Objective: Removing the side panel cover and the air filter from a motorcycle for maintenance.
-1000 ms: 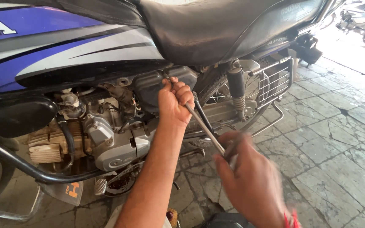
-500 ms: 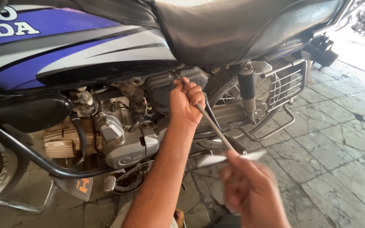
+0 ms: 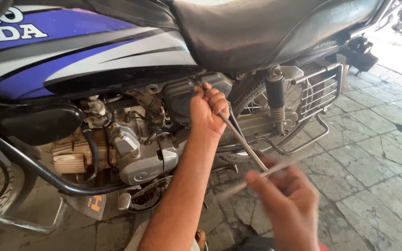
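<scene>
Since the earlier pictures the view has shifted slightly right and the right hand (image 3: 287, 207) has gone on turning, now blurred low in the frame. Largest is the blue and grey motorcycle (image 3: 94, 51) with its black seat (image 3: 257, 28), standing on a stone floor (image 3: 378, 153); below sits the grey engine (image 3: 140, 153). The left hand (image 3: 208, 109) is clenched around the upper end of a long metal rod tool (image 3: 243, 139), pressing it against the dark side cover (image 3: 182, 95). The right hand grips the crossbar handle, which is smeared by motion. I judge a fastener is being turned; next, the tip must stay seated.
</scene>
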